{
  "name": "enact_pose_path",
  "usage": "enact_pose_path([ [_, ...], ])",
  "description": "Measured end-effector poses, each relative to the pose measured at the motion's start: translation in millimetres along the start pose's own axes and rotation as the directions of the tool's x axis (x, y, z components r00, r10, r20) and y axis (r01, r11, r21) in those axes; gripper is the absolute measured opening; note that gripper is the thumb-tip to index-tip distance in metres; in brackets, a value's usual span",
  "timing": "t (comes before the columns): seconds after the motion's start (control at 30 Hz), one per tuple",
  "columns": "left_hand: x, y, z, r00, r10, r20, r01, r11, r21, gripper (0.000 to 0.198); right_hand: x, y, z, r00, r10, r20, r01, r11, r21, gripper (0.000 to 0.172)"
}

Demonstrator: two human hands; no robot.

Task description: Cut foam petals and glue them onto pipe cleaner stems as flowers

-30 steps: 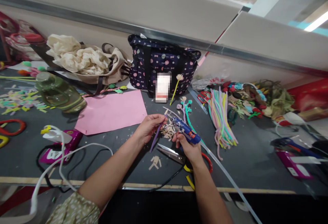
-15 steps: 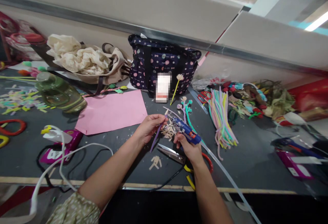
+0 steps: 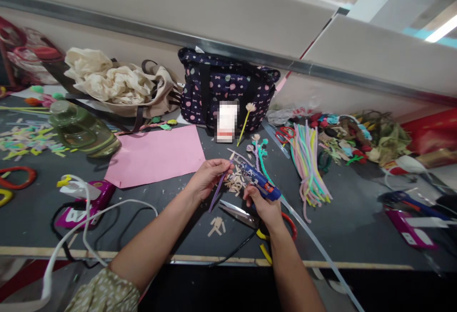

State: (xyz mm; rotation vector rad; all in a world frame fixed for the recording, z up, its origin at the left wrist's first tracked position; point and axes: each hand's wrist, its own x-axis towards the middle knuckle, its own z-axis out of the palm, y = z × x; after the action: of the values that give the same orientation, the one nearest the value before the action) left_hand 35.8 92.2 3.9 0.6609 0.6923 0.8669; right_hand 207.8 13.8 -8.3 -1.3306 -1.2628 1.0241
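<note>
My left hand [image 3: 207,176] pinches a purple pipe cleaner [image 3: 216,189] that hangs down towards the dark table [image 3: 339,228]. My right hand [image 3: 263,207] grips a blue glue gun [image 3: 257,180], with its nozzle pointing up-left at the top of the pipe cleaner by my left fingertips. A clear glue stick [image 3: 314,240] trails from the gun's back towards the table's front edge. Between my hands lies a small heap of beige cut pieces [image 3: 234,182]. Red-handled scissors [image 3: 250,216] lie under my right hand.
A pink paper sheet [image 3: 155,156] lies left of my hands. Behind stand a dotted dark bag [image 3: 224,90] and a beige cloth bag [image 3: 117,83]. Pastel pipe cleaners [image 3: 307,159] lie to the right, a green bottle [image 3: 80,131] and a magenta glue gun [image 3: 85,200] to the left.
My right hand with the glue gun has shifted very slightly; my left hand holds still.
</note>
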Motion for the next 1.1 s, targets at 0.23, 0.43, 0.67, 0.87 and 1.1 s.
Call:
enact_pose_path([
  [0.23,-0.8,1.0,0.9,1.000,-0.002,-0.003,0.002,1.000,-0.006,0.022,-0.7,1.3,-0.4,1.000,0.023,0.013,-0.023,1.000,-0.015,0.028],
  [0.43,-1.5,1.8,1.6,1.000,-0.006,0.008,0.006,1.000,-0.003,0.023,-0.4,1.3,-0.6,1.000,0.003,-0.004,-0.003,1.000,0.002,0.027],
  [0.67,-2.1,2.7,2.3,1.000,-0.005,0.003,0.005,1.000,-0.010,0.022,-0.1,2.2,1.0,0.999,0.031,-0.017,-0.030,0.999,0.025,0.028],
  [0.87,-1.3,2.4,1.5,1.000,-0.010,0.002,0.010,1.000,-0.015,0.023,-0.4,-1.1,0.7,0.999,0.039,-0.020,-0.039,0.999,-0.019,0.030],
  [1.1,-1.1,2.2,1.3,1.000,-0.013,0.002,0.013,1.000,-0.015,0.022,0.0,-1.7,0.8,1.000,0.001,-0.030,-0.002,0.999,-0.032,0.027],
])
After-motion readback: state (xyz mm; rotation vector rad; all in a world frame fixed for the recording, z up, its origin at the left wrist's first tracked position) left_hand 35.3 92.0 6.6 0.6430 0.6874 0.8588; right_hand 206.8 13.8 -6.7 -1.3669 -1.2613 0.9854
